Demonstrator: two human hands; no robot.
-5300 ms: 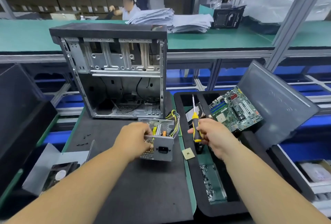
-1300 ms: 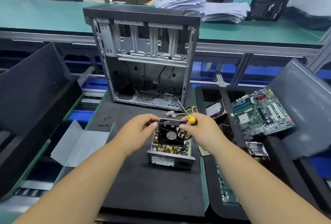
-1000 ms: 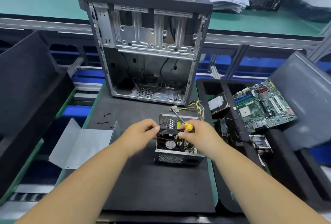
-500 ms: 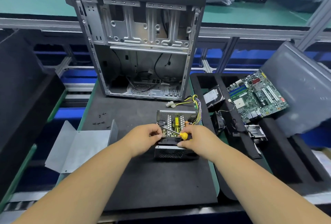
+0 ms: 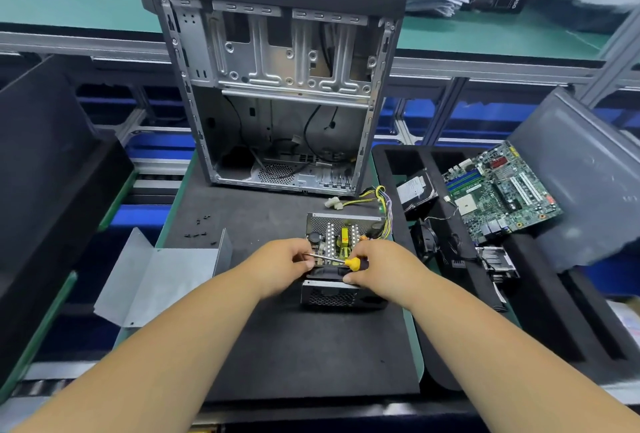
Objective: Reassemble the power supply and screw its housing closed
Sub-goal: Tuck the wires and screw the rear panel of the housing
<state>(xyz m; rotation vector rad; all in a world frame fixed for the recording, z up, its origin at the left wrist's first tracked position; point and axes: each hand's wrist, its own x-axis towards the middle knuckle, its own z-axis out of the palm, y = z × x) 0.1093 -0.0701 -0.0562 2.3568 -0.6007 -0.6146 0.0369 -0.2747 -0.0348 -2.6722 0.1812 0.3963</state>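
Maybe both hands [image 5: 332,268] mid-PSU [image 5: 343,294], mat [image 5: 311,356] front.

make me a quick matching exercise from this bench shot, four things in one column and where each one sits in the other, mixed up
Things:
1. power supply
2. bent metal cover
3. motherboard
4. computer case

Places:
A. leaning in the black tray on the right
B. standing upright at the back of the mat
C. lying at the mat's left edge
D. open-topped under both hands

Pairs: 1-D, 2-C, 3-A, 4-B
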